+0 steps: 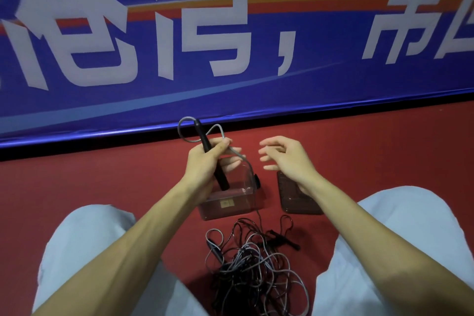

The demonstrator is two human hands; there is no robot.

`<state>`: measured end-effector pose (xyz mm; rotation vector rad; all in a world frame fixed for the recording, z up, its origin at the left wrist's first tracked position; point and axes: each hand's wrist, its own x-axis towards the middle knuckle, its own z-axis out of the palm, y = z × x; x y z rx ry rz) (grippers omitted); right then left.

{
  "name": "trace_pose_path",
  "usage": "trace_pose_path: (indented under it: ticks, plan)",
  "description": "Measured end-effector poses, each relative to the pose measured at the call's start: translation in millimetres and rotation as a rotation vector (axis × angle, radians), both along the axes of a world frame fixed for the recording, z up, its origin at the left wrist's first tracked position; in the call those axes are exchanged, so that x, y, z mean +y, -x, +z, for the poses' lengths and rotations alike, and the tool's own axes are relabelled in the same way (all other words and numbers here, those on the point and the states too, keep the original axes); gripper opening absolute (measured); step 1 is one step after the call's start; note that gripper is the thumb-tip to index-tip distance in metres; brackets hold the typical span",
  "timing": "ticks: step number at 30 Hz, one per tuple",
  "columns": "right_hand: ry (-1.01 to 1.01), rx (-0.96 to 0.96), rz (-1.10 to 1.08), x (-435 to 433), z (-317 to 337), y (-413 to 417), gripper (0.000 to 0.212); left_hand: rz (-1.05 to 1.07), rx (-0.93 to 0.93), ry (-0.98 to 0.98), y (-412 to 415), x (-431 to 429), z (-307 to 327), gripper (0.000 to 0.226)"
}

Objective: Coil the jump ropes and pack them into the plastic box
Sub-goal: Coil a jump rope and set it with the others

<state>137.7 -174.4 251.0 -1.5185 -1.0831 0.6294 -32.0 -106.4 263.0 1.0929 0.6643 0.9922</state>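
Two things fill my view: red carpeted floor (102, 177) and a blue banner (333, 79) with big white Chinese characters, cropped. A clear rectangular plastic box (230, 206) sits on the carpet, its yellowish label (226, 203) unreadable. A dark tinted lid (289, 202) lies beside it. My left hand (205, 161) grips a black rope handle (205, 141) with grey cord (184, 126) above the box. My right hand (284, 156) is empty, fingers relaxed. Tangled black and grey jump ropes (254, 264) lie nearer me.

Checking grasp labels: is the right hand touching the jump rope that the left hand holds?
Apart. The head view shows red floor between the open right hand and the jump rope gripped by the left hand.
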Motion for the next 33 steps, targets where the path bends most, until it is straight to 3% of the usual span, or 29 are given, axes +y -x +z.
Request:
trace_pose_path:
  ticks: [3,9,13,16,22,26,29,33]
  plan:
    - [0.054,-0.239,-0.014,8,-10,0,0.019,-0.023,-0.105,0.041,2,1,6,0.01]
    - [0.239,-0.378,0.243,17,-23,13,0.019,-0.071,-0.381,0.156,10,4,19,0.013]
    - [0.262,-0.476,0.211,18,-28,20,0.013,-0.072,-0.526,0.224,17,6,26,0.014]
    - [0.267,-0.305,0.143,19,-29,24,0.017,-0.011,-0.532,0.206,20,10,24,0.012]
    - [0.131,-0.034,-0.02,19,-22,22,0.014,0.099,-0.324,0.116,20,11,18,0.015]
    - [0.01,0.191,0.003,13,-5,25,0.012,0.157,-0.263,0.085,20,16,10,0.024]
    - [-0.094,0.367,0.044,10,10,25,0.011,0.107,-0.111,-0.003,15,14,3,0.038]
    - [-0.239,0.588,0.075,9,26,22,0.012,-0.079,0.187,-0.282,6,6,-9,0.04]
